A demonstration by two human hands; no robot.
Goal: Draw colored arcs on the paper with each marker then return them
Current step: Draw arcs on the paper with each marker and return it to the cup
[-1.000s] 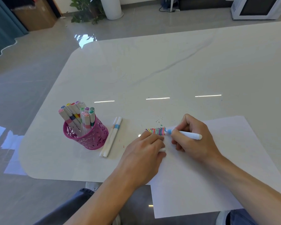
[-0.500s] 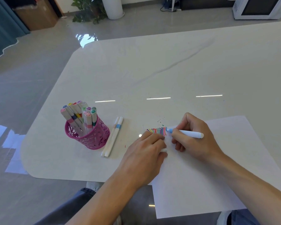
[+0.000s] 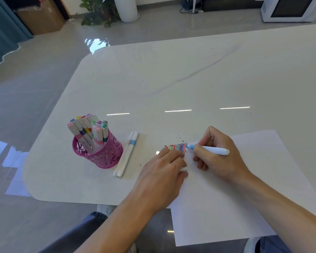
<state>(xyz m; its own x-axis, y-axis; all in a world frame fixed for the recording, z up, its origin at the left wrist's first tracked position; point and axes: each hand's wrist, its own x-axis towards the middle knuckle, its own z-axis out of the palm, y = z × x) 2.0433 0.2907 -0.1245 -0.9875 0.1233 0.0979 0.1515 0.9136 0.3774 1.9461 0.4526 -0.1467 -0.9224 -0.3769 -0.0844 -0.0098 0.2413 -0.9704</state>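
The light-blue marker [image 3: 208, 149] is pinched in the right grip [image 3: 221, 157], tip set on the paper [image 3: 244, 198] right at the end of the colored arcs [image 3: 175, 147]. A white cap [image 3: 184, 168] is curled up in the left grip [image 3: 162, 178], rested on the paper's corner. Two markers [image 3: 127, 154] are laid on the surface [image 3: 171, 79] beside the pink holder [image 3: 102, 156], stuffed with more.

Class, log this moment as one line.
right hand grips blue marker, tip at arcs | left hand holds cap on paper | pink holder untouched

one cup [image 3: 106, 156]; one paper [image 3: 226, 207]; two hands [image 3: 162, 177] [image 3: 222, 158]
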